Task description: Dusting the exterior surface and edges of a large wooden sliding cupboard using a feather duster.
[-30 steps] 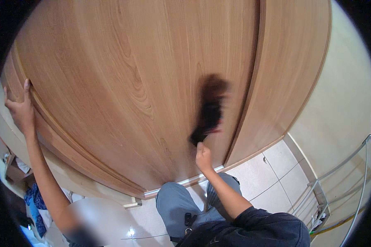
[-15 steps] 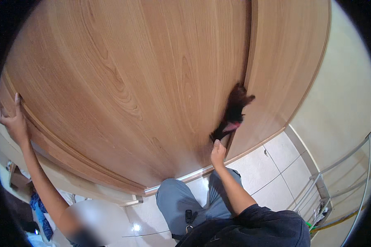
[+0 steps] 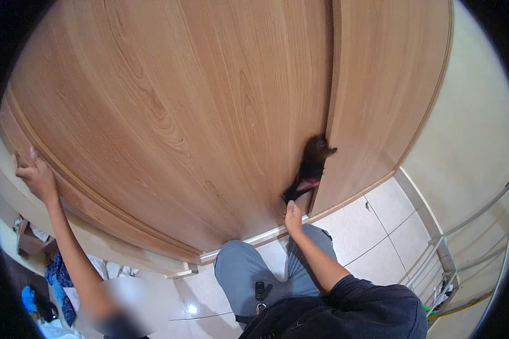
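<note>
My right hand (image 3: pixel 293 217) is closed on the lower end of a dark, fuzzy-looking cloth (image 3: pixel 311 164) with a pink patch. Motion blurs the cloth, so its exact kind is unclear. It lies along the lower part of a large wood-grain door panel (image 3: pixel 209 101), beside the dark vertical gap next to the narrower wooden panel (image 3: pixel 379 85). At the far left, my left arm stretches out and my left hand (image 3: pixel 38 178) rests at the wooden side edge, thumb and fingers apart.
My grey-clad knees (image 3: pixel 237 271) are close to the panel's bottom track (image 3: pixel 266 238), on white tiles (image 3: pixel 350 226). A metal tube rack (image 3: pixel 469 226) stands at right by the cream wall (image 3: pixel 481 107). At lower left are blue and white clothes (image 3: pixel 62 288).
My right hand and the cloth have moved slightly down along the panel. My left hand appears a little lower and farther right, while the view has shifted slightly.
</note>
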`<state>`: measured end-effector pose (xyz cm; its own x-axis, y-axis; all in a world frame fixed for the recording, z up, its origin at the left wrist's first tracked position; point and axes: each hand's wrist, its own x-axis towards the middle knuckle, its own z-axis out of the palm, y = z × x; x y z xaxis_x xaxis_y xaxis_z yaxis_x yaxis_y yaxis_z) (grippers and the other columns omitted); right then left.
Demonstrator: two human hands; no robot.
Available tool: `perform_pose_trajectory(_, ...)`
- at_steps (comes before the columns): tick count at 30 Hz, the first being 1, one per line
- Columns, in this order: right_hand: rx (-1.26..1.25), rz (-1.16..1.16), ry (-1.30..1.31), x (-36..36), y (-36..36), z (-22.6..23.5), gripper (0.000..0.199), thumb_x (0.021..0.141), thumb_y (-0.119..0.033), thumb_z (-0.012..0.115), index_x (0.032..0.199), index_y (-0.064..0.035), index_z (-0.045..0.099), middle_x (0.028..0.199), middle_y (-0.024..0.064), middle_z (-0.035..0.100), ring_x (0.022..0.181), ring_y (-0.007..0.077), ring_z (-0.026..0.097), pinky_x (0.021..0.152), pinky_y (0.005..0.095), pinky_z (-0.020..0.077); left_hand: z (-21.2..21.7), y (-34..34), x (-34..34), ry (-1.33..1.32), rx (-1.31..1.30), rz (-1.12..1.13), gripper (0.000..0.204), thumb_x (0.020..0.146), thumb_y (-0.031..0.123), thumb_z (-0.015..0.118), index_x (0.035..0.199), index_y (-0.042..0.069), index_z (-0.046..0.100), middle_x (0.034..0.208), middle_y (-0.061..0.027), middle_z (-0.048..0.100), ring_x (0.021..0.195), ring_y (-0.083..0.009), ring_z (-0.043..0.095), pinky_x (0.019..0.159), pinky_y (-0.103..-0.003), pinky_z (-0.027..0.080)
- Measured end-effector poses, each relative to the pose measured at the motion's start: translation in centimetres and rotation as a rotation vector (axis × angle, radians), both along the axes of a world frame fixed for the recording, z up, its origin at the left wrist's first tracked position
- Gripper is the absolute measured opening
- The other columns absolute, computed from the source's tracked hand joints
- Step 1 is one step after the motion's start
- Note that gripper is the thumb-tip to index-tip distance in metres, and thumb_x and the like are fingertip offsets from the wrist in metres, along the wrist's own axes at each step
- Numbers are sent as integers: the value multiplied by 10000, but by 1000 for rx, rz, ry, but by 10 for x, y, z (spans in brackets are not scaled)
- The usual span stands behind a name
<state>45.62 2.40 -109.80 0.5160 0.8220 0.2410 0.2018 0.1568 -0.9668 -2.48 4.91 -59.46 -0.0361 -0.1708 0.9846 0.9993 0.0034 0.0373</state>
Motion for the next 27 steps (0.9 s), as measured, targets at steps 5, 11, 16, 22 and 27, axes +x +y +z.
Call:
perform_pose_trajectory(5,-9,-29,-25,13,-12,3,514,977,-420,389,689,1,451,611,122,411,607,232,432,599,385,380,-1,2,-2,-67,-54,55,623,910,414,537,1296,-33,341,1350,-241,406,1268,-369,390,1036,-413,329)
perform_pose_trajectory(11,2,48,-314,32,-15,26,535,978,-412,385,696,36,464,575,145,382,570,216,411,569,396,374,0,3,-6,12,17,25,634,898,418,558,1292,-34,350,1339,-222,411,1255,-364,406,1029,-415,336)
perform_pose_trajectory(16,-41,48,-206,47,-1,58,486,951,-373,432,715,45,502,610,277,462,575,442,479,558,459,379,-1,-1,-4,-29,-20,71,721,840,512,599,1295,1,372,1337,-205,398,1258,-343,404,1028,-420,350)
perform_pose_trajectory(22,51,93,-439,54,-1,89,480,940,-355,468,665,38,492,600,272,474,591,463,505,523,455,379,-4,-3,-3,-38,-32,226,894,754,615,634,1352,19,339,1315,-175,374,1253,-321,410,1021,-410,369)
perform_pose_trajectory(27,102,145,-523,43,-6,87,502,957,-364,442,669,45,484,593,267,471,534,421,489,512,442,369,-5,-1,-8,-67,-70,197,1010,697,705,620,1372,18,316,1302,-204,359,1241,-346,411,1001,-402,380)
